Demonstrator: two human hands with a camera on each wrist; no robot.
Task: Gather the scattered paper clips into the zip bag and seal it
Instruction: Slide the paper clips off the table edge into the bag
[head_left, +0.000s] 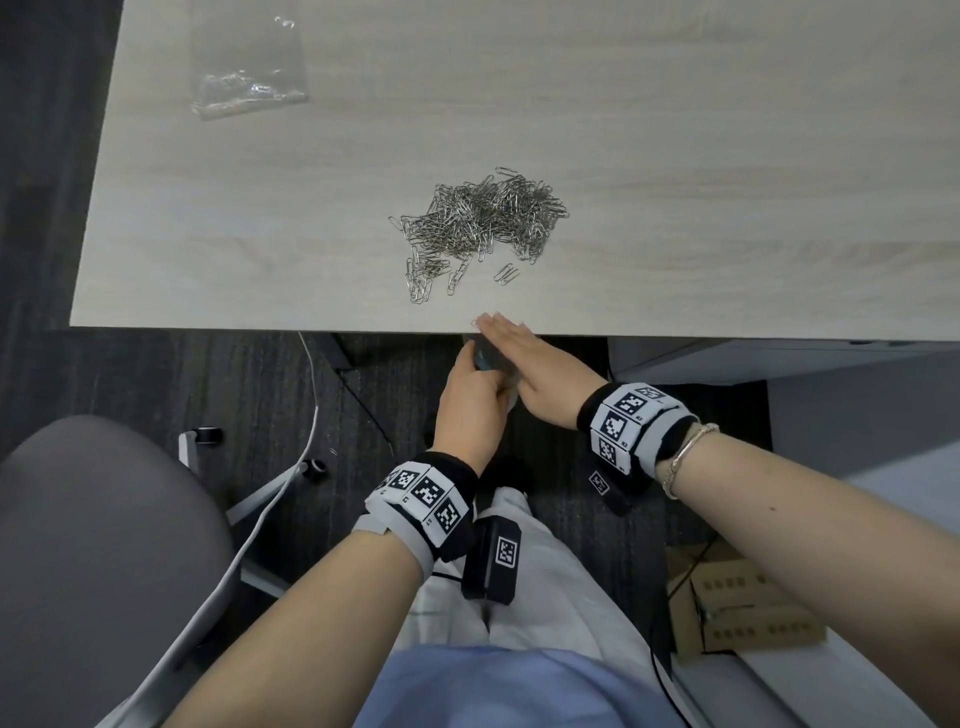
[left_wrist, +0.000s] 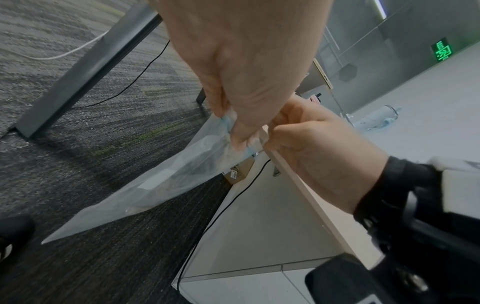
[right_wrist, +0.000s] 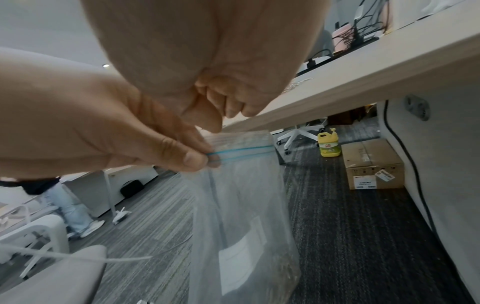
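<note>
A heap of silver paper clips (head_left: 480, 228) lies in the middle of the pale wooden table (head_left: 727, 208). A single clip (head_left: 475, 323) sits at the front edge. Just below that edge hangs the clear zip bag (right_wrist: 246, 205) with a blue zip line (right_wrist: 244, 148). My left hand (right_wrist: 202, 158) pinches its top corner at the zip between thumb and fingers. My right hand (head_left: 506, 338) lies with straight fingers on the table's front edge, right above the bag's mouth (left_wrist: 244, 144). The bag (left_wrist: 155, 185) looks nearly empty.
A second crumpled clear bag (head_left: 249, 83) lies at the table's far left. A grey chair (head_left: 104, 545) stands to my left. Under the desk are a cardboard box (right_wrist: 371, 166), a yellow bottle (right_wrist: 329, 146), a table leg (left_wrist: 85, 70) and cables (left_wrist: 228, 205).
</note>
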